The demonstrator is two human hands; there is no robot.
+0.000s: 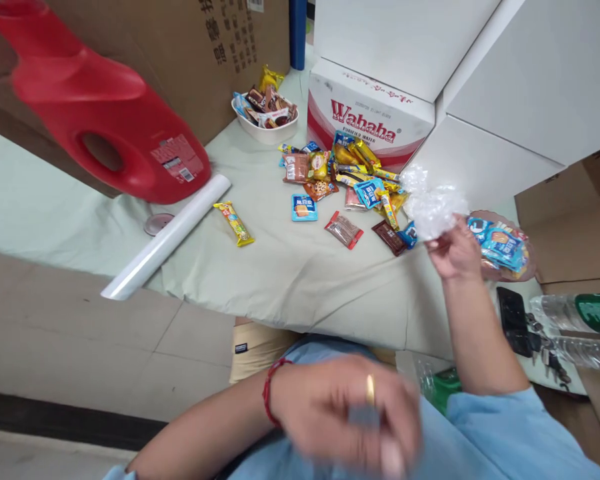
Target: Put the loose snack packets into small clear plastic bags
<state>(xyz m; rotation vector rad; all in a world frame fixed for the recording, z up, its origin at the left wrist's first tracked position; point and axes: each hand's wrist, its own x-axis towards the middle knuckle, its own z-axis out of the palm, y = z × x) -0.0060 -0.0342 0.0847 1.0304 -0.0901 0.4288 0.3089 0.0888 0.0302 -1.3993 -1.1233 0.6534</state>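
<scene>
On the cloth-covered worktop (280, 267), seen from the head camera, the right hand (453, 253) is raised over the far right edge and pinches a crumpled wad of clear plastic film (433, 203) between thumb and fingertips. The wad hangs just above the right end of a loose pile of snack packets (350, 177). Just right of that hand sits a plate of blue packets (503, 247), which seems to be covered with film, though the view is soft there.

The left hand (345, 417) is low in the foreground, well apart from the worktop, over a light blue shirt. It is blurred, with the fingers loosely curled, and I cannot tell whether it holds anything. It has a ring on one finger and a red band at the wrist.

A white bowl (267, 127) of snacks stands behind the pile, beside a Wahaha box (375, 110). To the left lie a yellow snack bar (234, 223), a white roll of film (165, 237) and a red jug (105, 113) on its side. A black phone (513, 320) lies near the right forearm.
</scene>
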